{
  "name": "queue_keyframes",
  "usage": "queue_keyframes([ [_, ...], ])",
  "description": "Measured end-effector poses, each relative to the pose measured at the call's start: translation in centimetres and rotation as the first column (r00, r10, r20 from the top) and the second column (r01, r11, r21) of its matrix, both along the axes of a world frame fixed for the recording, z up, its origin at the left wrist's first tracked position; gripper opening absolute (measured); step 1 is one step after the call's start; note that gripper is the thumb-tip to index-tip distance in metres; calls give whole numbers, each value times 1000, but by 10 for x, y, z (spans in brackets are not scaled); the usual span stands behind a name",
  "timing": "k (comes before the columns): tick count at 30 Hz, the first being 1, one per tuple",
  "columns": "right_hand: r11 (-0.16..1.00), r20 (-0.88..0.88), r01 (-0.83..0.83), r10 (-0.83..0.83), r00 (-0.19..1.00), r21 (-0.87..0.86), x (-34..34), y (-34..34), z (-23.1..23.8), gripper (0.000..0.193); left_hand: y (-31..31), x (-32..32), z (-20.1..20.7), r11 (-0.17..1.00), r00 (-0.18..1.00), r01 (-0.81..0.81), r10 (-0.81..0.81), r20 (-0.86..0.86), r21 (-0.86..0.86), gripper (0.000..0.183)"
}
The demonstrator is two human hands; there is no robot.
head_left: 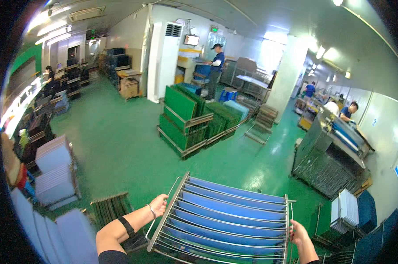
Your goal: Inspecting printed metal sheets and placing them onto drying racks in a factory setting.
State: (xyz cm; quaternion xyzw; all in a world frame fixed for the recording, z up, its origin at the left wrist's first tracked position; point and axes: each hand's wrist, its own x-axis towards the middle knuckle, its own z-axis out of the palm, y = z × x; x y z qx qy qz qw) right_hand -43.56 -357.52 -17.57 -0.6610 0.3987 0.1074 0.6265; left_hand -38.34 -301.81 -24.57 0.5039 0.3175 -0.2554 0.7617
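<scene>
In front of me is a metal rack (184, 189) with thin rods across it. Several blue sheets (234, 207) stand in rows between the rods. My left hand (158, 205) is closed round the wire handle at the rack's left side; a bracelet and a dark band are on that arm. At the opposite side my right hand (299, 233) has its fingers curled at the right handle (291, 220), partly hidden by the hand itself. The rack's lower part is cut off by the picture's bottom edge.
Racks of green boards (181, 105) stand on the green floor ahead. White sheet stacks (54, 154) line the left. A metal machine (330, 154) stands at right, a person (349, 112) behind it. Another person (216, 66) stands near the white cabinet (163, 61). An empty rack (262, 125) sits beside the pillar.
</scene>
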Motion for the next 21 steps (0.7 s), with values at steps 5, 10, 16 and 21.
queue_keyframes([
  [5, 997, 111, 53, -59, 992, 61, 114, 84, 29, 17, 79, 136, 22, 996, 998, 42, -37, 60, -77, 38],
  [10, 994, 98, -66, 57, 994, 88, 253, 174, 49, 24, 169, 215, 40, 996, 994, -94, 95, 45, -4, 42],
  [16, 941, 65, -320, 314, 947, 109, 444, 318, 17, 31, 307, 282, 30, 926, 935, -349, 355, -21, 145, 42],
  [21, 833, 35, -525, 528, 849, 174, 580, 416, -22, 34, 362, 275, 5, 774, 786, -603, 618, -20, 193, 37],
])
